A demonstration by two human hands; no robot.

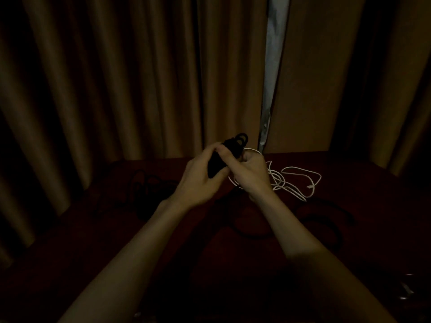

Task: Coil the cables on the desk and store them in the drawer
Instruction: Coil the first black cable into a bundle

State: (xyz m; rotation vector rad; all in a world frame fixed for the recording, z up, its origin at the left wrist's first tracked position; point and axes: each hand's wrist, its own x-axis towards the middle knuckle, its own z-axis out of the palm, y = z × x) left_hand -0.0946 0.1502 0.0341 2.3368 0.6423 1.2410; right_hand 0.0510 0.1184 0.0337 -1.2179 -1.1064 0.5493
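Both hands meet above the far middle of the dark red desk [116,229]. My left hand [200,178] is wrapped around a bundled black cable [233,145] whose loops stick up above the fingers. My right hand [251,173] pinches the same bundle from the right side. A loose white cable [296,180] lies in tangled loops on the desk just right of and behind my right hand. Another black cable [149,185] lies in a dim heap to the left. A thick black cable [326,220] curves across the desk at the right. No drawer is in view.
Brown curtains [116,78] hang close behind the desk, with a narrow pale gap [272,66] right of centre. The scene is very dark. Small glinting objects [407,290] sit at the desk's near right edge.
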